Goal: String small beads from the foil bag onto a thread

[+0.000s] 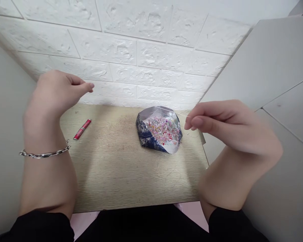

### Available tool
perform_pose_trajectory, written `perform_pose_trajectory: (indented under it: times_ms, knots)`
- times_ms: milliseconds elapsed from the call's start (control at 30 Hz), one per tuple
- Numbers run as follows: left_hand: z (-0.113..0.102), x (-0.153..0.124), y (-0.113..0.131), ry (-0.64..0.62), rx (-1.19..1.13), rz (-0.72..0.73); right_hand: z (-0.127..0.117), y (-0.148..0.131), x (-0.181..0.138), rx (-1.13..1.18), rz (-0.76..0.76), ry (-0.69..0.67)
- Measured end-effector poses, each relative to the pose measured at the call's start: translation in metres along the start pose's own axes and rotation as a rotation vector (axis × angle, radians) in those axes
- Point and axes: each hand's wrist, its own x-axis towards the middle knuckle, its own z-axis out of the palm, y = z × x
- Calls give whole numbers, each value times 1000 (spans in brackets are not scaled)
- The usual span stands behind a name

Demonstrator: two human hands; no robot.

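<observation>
My right hand (pixel 227 126) is raised over the right side of the table, thumb and fingertips pinched on a thin clear thread (pixel 175 112). The thread runs leftward from the fingertips, above an open bag (pixel 150 141) of dark blue and silvery material. Small beads (pixel 164 129), mostly pink, white and red, fill the bag. My left hand (pixel 60 89) is held up at the left with thumb and fingertips pressed together. Whatever is in that pinch is too fine to see, and I cannot trace the thread that far.
A slim red stick-shaped object (pixel 82 129) lies on the wooden table (pixel 116 174) at the left. Fine loose thread strands lie on the tabletop near the bag. A white brick-patterned wall (pixel 121 50) stands behind, with a pale panel (pixel 275 67) at the right.
</observation>
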Motion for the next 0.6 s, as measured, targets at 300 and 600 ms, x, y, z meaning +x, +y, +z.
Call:
perform_pose_trajectory:
  times_ms: [300, 600]
  knots:
    - [-3, 14, -15, -89, 285, 17, -1, -9, -5, -37, -14, -31]
    - [28, -40, 42, -422, -393, 571, 28, -4, 21, -195, 14, -179]
